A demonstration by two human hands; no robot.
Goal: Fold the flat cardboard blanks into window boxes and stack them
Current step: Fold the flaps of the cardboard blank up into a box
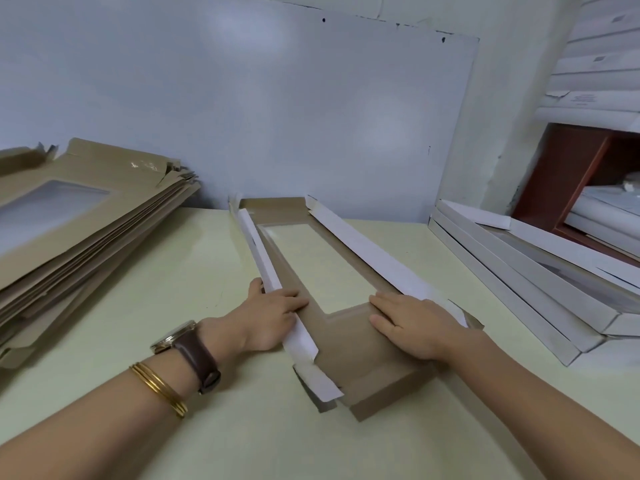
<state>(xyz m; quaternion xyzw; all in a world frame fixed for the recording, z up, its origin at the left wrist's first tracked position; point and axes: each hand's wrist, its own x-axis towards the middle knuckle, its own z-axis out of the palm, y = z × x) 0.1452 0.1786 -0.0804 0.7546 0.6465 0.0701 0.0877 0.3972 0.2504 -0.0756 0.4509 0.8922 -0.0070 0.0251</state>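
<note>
On the pale green table top (166, 278), at centre, one brown cardboard blank with a clear rectangular window (349, 344) is laid inner face up, partly formed. Both long white-faced side flaps are raised. The near end flap is not yet turned up, and the far end looks only half raised.

The left side flap (263, 261) is gripped by the left hand (273, 317), with fingers curled over its inner face and thumb outside. The right hand (412, 323) is laid flat, fingers straight and together, pressed on the brown panel at the foot of the right side flap (363, 251).

Done: a short stack of finished white window boxes (519, 278) is set at the right edge, well apart.

Left: a thick pile of flat brown blanks (86, 220) is kept at the left, untouched.

Progress is judged early to mid run. On this box the ends are to be closed, then it is to be stacked.
</note>
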